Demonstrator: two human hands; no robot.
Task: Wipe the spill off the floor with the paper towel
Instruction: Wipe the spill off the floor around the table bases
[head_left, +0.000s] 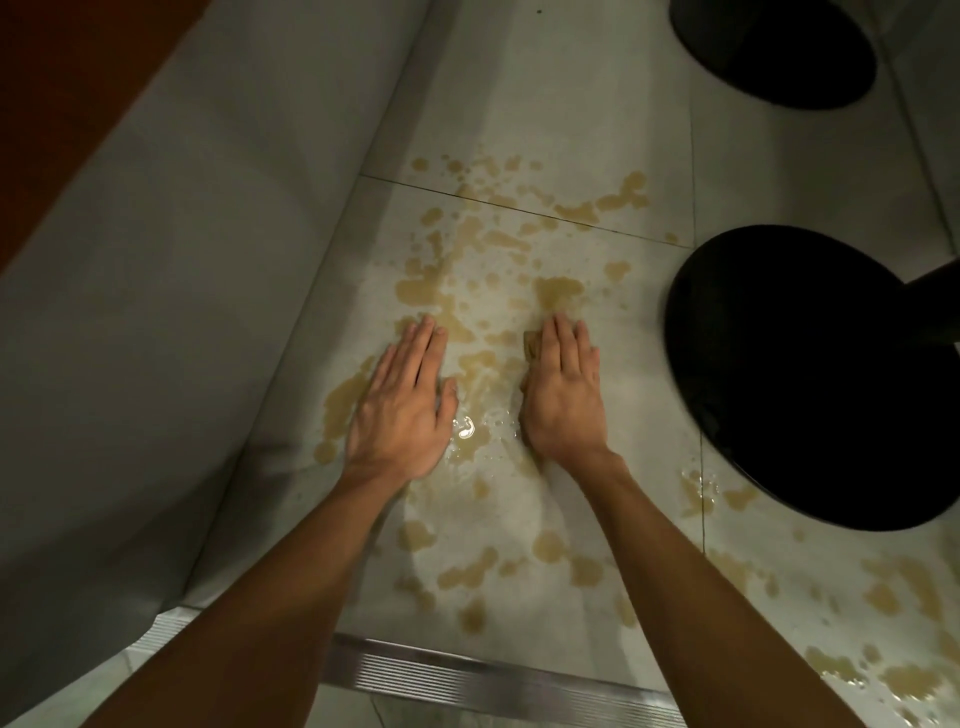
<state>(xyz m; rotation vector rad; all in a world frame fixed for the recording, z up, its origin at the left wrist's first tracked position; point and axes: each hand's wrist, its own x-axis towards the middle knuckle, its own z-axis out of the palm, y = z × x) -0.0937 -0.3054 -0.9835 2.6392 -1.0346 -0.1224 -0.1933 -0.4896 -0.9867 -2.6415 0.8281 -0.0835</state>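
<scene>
A yellow-brown spill (483, 260) spreads in puddles and drops over the pale floor tiles (571, 104), from the middle to the lower right. My right hand (563, 389) lies flat, palm down, pressing a soaked brownish paper towel (531, 345) against the floor; only a small edge of the towel shows by the index finger. My left hand (402, 400) rests flat on the wet tile to the left, fingers together, with nothing under it that I can see.
A pale wall or cabinet face (182, 260) rises along the left. Two round black stool bases stand on the right, one near (795, 374), one far (779, 47). A ribbed metal threshold strip (467, 675) crosses the floor near me.
</scene>
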